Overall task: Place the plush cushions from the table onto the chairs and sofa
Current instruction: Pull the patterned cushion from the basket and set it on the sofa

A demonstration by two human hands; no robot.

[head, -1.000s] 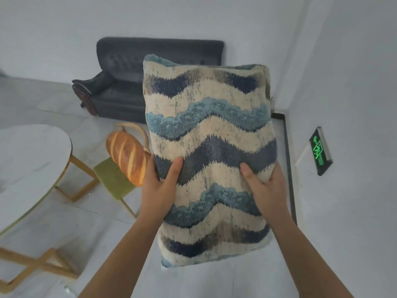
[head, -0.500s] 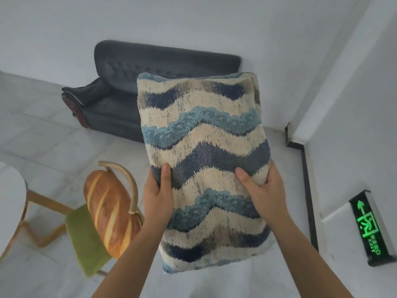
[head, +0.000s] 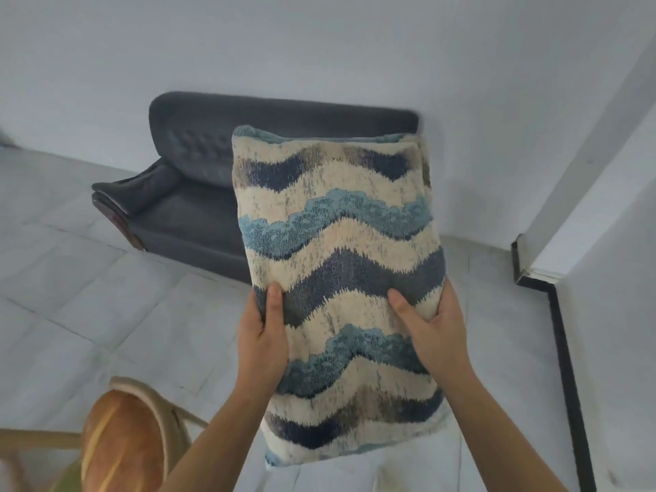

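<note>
I hold a rectangular cushion (head: 340, 236) with cream, navy and light-blue wavy bands upright in front of me. My left hand (head: 264, 335) grips its left edge and my right hand (head: 431, 328) grips its right edge, thumbs on the front. Behind it stands a dark grey sofa (head: 184, 193) against the white wall; the cushion hides the sofa's right half. At the bottom left, a bread-shaped plush cushion (head: 117, 445) leans on a wooden chair (head: 156, 403) with a curved back.
Pale grey tiled floor (head: 106, 314) lies between me and the sofa. A white wall corner with a black skirting strip (head: 564, 349) runs along the right side.
The view has moved toward the sofa, which looks larger and closer. The chair with the bread cushion slid to the bottom left, and the table and green exit sign left the view.
</note>
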